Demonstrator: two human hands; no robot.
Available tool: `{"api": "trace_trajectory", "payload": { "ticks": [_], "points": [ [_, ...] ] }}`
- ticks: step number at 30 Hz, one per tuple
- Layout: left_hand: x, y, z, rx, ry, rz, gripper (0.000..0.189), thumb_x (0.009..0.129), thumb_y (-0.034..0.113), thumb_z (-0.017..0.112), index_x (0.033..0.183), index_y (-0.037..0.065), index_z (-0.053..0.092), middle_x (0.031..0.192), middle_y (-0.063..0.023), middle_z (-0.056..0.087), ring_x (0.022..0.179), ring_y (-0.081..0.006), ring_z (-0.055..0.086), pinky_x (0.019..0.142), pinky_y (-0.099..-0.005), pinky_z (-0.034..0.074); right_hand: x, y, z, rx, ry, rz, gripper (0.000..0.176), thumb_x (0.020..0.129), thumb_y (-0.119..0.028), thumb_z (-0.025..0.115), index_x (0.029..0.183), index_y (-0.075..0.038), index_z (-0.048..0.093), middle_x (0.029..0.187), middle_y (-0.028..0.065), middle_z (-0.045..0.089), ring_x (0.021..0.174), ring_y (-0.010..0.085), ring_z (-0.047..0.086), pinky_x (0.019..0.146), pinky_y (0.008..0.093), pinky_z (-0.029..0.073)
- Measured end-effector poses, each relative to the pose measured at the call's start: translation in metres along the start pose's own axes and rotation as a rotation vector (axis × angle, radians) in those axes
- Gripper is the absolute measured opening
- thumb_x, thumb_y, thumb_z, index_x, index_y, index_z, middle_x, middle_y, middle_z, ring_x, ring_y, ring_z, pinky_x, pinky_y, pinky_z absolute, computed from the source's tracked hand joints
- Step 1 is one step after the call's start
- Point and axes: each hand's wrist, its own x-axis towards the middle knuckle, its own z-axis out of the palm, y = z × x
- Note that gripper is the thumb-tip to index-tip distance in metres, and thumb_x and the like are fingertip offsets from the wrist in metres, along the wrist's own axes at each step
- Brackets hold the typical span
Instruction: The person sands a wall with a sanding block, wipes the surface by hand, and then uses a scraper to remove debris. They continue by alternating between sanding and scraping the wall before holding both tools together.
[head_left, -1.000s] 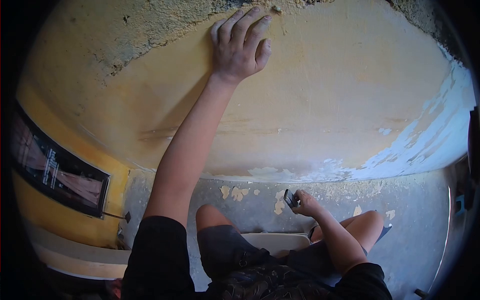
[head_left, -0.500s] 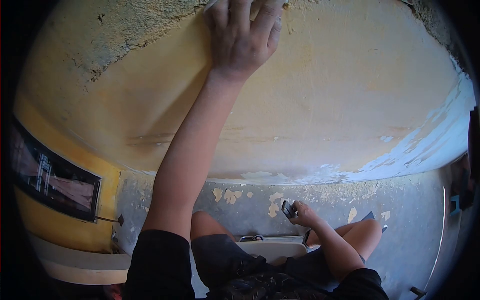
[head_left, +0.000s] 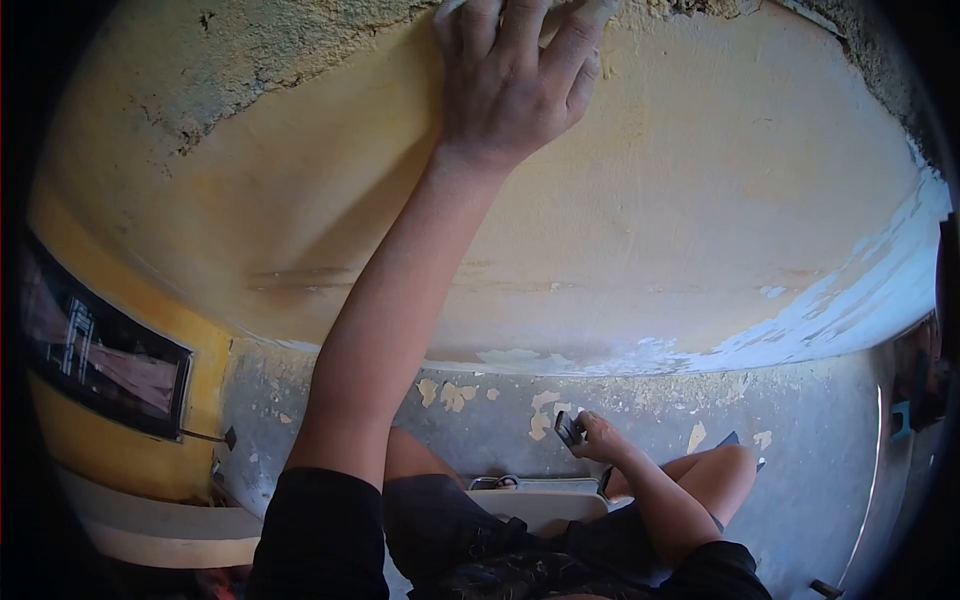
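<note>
My left hand reaches up against the yellow wall, just beneath a strip of rough, bare plaster. Its fingers are bent and spread apart, with the tips cut off by the top of the view. Something pale shows between the fingers, too little of it to name. Low down, in front of my bent leg, my right hand is closed around a small dark rectangular object that looks like a phone. My palm and fingers cover part of that object.
Peeled paint flakes lie on the grey floor. A pale, seat-like thing is between my legs, beside a sandal. A dark-framed window and a rounded ledge stand left. Bluish peeling paint runs along the wall's base.
My left hand has shifted slightly right and a little down in the view, still at the rough plaster. My right hand, with the dark object, appears slightly lower and farther left.
</note>
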Motion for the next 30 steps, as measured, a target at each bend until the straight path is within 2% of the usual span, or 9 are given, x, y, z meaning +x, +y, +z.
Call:
{"api": "trace_trajectory", "payload": {
  "ticks": [8, 10, 11, 13, 14, 16, 20, 22, 30],
  "points": [
    [-0.001, -0.007, 0.006, -0.030, 0.038, 0.052, 0.036, 0.088, 0.019, 0.047, 0.120, 0.009, 0.061, 0.113, -0.0094, 0.056, 0.101, -0.0260, 0.048, 0.090, -0.0444, 0.034, 0.005, -0.014, -0.009, -0.011, 0.037, -0.042, 0.048, 0.066, -0.022, 0.077, 0.103, -0.001, 0.055, 0.102, 0.0180, 0.062, 0.100, 0.0335, 0.061, 0.087, 0.0396, 0.048],
    [-0.003, -0.007, 0.008, -0.007, 0.050, 0.062, 0.039, 0.086, 0.019, 0.045, 0.119, 0.007, 0.061, 0.113, -0.0105, 0.056, 0.101, -0.0270, 0.048, 0.090, -0.0453, 0.034, 0.009, -0.024, -0.016, 0.039, 0.123, -0.058, 0.046, 0.067, -0.022, 0.076, 0.102, -0.002, 0.054, 0.100, 0.0175, 0.062, 0.100, 0.0332, 0.061, 0.087, 0.0396, 0.049],
    [0.005, 0.003, -0.010, 0.000, -0.122, -0.013, 0.039, 0.087, 0.022, 0.044, 0.120, 0.007, 0.061, 0.113, -0.0111, 0.056, 0.102, -0.0278, 0.048, 0.091, -0.0464, 0.033, 0.010, -0.036, -0.028, 0.061, 0.174, -0.100, 0.044, 0.067, -0.020, 0.076, 0.101, -0.002, 0.055, 0.097, 0.0170, 0.061, 0.095, 0.0337, 0.061, 0.085, 0.0398, 0.049],
    [0.002, 0.002, -0.003, -0.007, -0.067, 0.008, 0.039, 0.088, 0.022, 0.044, 0.120, 0.007, 0.060, 0.113, -0.0115, 0.056, 0.102, -0.0279, 0.049, 0.092, -0.0461, 0.033, 0.016, -0.052, -0.050, 0.128, 0.290, -0.149, 0.046, 0.069, -0.020, 0.076, 0.104, -0.003, 0.052, 0.099, 0.0183, 0.061, 0.095, 0.0355, 0.061, 0.084, 0.0421, 0.049],
    [0.000, 0.002, 0.001, -0.004, -0.009, 0.022, 0.039, 0.088, 0.023, 0.044, 0.120, 0.007, 0.060, 0.113, -0.0119, 0.056, 0.103, -0.0279, 0.049, 0.092, -0.0458, 0.034, 0.020, -0.060, -0.060, 0.164, 0.383, -0.126, 0.044, 0.068, -0.019, 0.076, 0.102, -0.002, 0.053, 0.095, 0.0176, 0.060, 0.091, 0.0342, 0.060, 0.082, 0.0409, 0.050],
    [-0.003, 0.005, 0.003, -0.030, -0.028, 0.024, 0.040, 0.091, 0.026, 0.043, 0.121, 0.006, 0.060, 0.115, -0.0133, 0.055, 0.106, -0.0287, 0.050, 0.094, -0.0461, 0.034, 0.022, -0.077, -0.081, 0.253, 0.633, -0.139, 0.043, 0.068, -0.019, 0.076, 0.098, 0.001, 0.053, 0.090, 0.0178, 0.058, 0.085, 0.0324, 0.059, 0.078, 0.0404, 0.050],
    [-0.005, 0.013, 0.005, 0.012, -0.020, -0.009, 0.043, 0.095, 0.032, 0.041, 0.122, 0.003, 0.058, 0.122, -0.0158, 0.054, 0.112, -0.0317, 0.050, 0.098, -0.0502, 0.034, 0.029, -0.096, -0.109, 0.456, 0.976, -0.059, 0.042, 0.069, -0.020, 0.078, 0.095, 0.000, 0.052, 0.086, 0.0127, 0.056, 0.079, 0.0237, 0.056, 0.073, 0.0359, 0.047],
    [-0.008, 0.012, 0.011, 0.087, 0.040, 0.005, 0.038, 0.087, 0.032, 0.056, 0.120, 0.013, 0.059, 0.120, -0.0082, 0.054, 0.104, -0.0266, 0.048, 0.096, -0.0421, 0.033, 0.031, -0.102, -0.115, 0.472, 1.055, -0.058, 0.042, 0.069, -0.020, 0.078, 0.095, -0.001, 0.052, 0.086, 0.0120, 0.056, 0.079, 0.0232, 0.055, 0.073, 0.0355, 0.047],
    [-0.004, 0.014, 0.010, 0.042, 0.031, -0.028, 0.039, 0.088, 0.033, 0.053, 0.121, 0.013, 0.060, 0.123, -0.0097, 0.053, 0.116, -0.0272, 0.048, 0.101, -0.0457, 0.032, 0.017, -0.132, -0.176, 0.406, 1.366, -0.217, 0.041, 0.071, -0.019, 0.079, 0.097, -0.002, 0.052, 0.085, 0.0084, 0.054, 0.079, 0.0204, 0.052, 0.073, 0.0335, 0.044]
  ]
}}
